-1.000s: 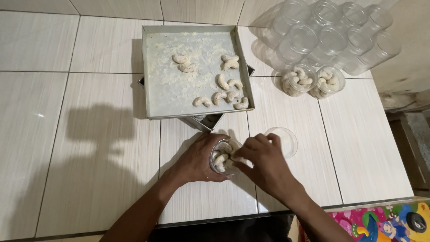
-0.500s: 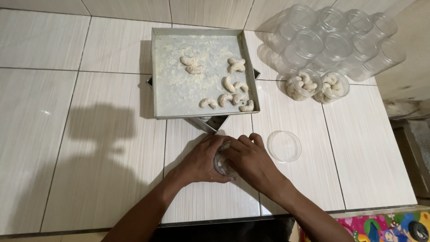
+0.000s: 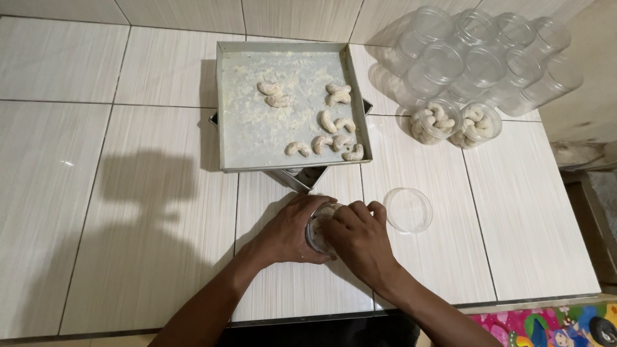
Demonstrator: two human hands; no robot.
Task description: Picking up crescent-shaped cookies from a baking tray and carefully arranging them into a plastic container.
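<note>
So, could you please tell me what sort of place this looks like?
Probably a home kitchen floor used for packing baked goods: pale floor tiles, a metal baking tray of crescent cookies, and stacked clear plastic jars, two of them filled.

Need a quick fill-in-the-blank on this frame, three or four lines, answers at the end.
1. The left hand and right hand both rest on a small clear ____.
2. The crescent cookies lie loose on a square metal ____.
3. A loose clear lid lies on the tiled floor beside the ____ hand.
4. Of the jars at top right, ____ hold cookies.

Answers: jar; tray; right; two
</note>
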